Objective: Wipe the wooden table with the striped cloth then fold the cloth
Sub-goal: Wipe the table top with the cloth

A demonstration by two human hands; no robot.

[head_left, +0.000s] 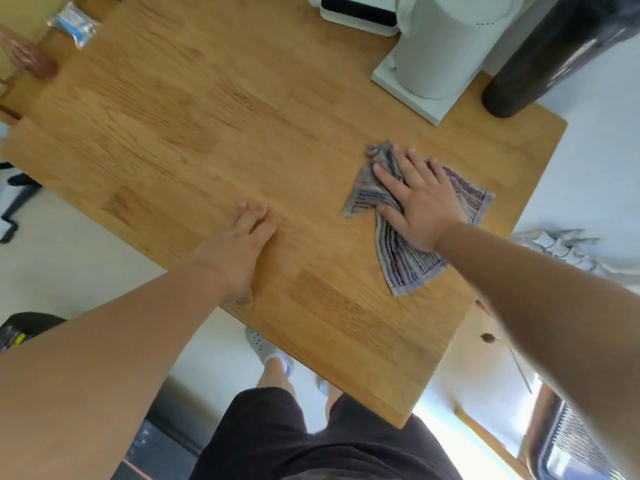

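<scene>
The striped cloth (405,261) lies crumpled and spread on the right part of the wooden table (207,133). My right hand (419,199) presses flat on the cloth with straight, spread fingers, covering its middle. My left hand (242,244) rests flat on the bare wood near the table's near edge, left of the cloth and apart from it, holding nothing.
At the far right of the table stand a white cylindrical appliance on a white base (436,53) and a dark bottle (540,57). A white and black device (356,12) sits at the far edge. A clear packet (74,24) lies far left. My legs are below the near edge.
</scene>
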